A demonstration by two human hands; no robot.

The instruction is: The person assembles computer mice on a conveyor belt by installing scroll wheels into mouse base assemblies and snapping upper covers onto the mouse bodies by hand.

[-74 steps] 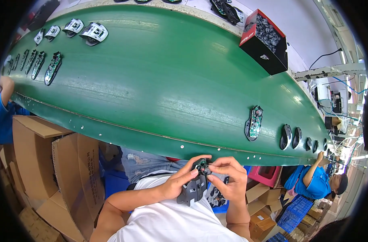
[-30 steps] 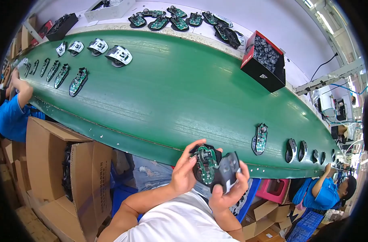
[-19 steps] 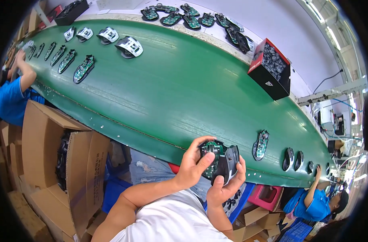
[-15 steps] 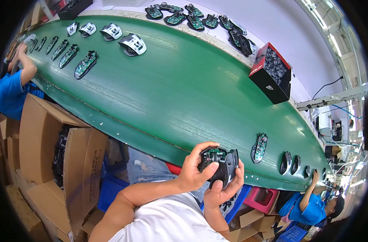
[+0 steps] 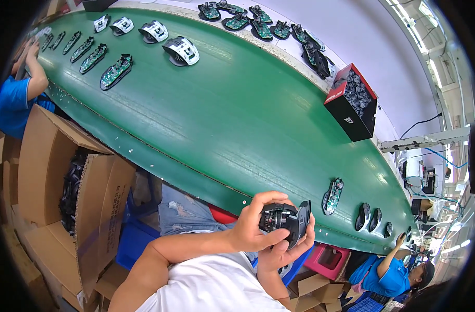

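Between my two hands is a black computer mouse (image 5: 295, 221), held above the near edge of the green belt. Its insides show on the left side, and a black shell piece stands up on its right. My left hand (image 5: 253, 224) grips it from the left, with the thumb across its near face and the fingers over the far side. From below and the right, my right hand (image 5: 287, 254) closes round it; its fingertips lie along the right side. The palm sides of both hands are partly hidden. Nearest on the belt is a mouse base with a green circuit board (image 5: 332, 196).
The green belt (image 5: 222, 119) carries white-and-black mouse shells (image 5: 181, 51) and several circuit-board bases (image 5: 116, 72) at far left, black mice (image 5: 362, 216) at right. A black-red box of small dark parts (image 5: 352, 117) overhangs the far edge. Cardboard boxes (image 5: 107, 208) stand left; co-workers sit at both ends.
The mouse has been turned in my hands: its green circuit board, visible before, is now out of sight and dark parts show. My right hand has moved slightly lower beneath it. The view has shifted slightly.
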